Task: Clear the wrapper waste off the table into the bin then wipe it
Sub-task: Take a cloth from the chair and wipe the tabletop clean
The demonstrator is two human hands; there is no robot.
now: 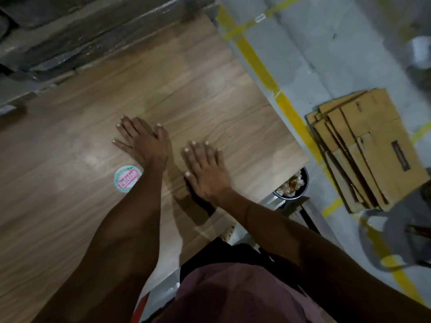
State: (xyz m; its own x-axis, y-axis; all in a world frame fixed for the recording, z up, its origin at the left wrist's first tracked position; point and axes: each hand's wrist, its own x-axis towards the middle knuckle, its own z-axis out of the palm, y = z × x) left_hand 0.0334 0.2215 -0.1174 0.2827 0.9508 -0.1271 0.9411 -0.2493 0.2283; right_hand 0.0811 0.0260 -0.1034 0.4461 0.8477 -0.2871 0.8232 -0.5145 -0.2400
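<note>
Filling most of the view is the wooden table, its top nearly bare, so the clearing looks close to done. On the grey floor to the right a stack of flattened cardboard boxes lies beside a yellow floor line. Tucked under the table's right edge sits the bin, dark and round, with crumpled wrapper waste already showing inside; standing there, it can catch whatever is pushed over the edge. Both hands rest flat on the wood, fingers spread wide and holding nothing: the left hand further out, the right hand nearer the bin, probably placed to sweep scraps that way. A dark patch under the right palm may be shadow or a cloth; I cannot tell. Just beside the left wrist lies a small round sticker, pink and teal
</note>
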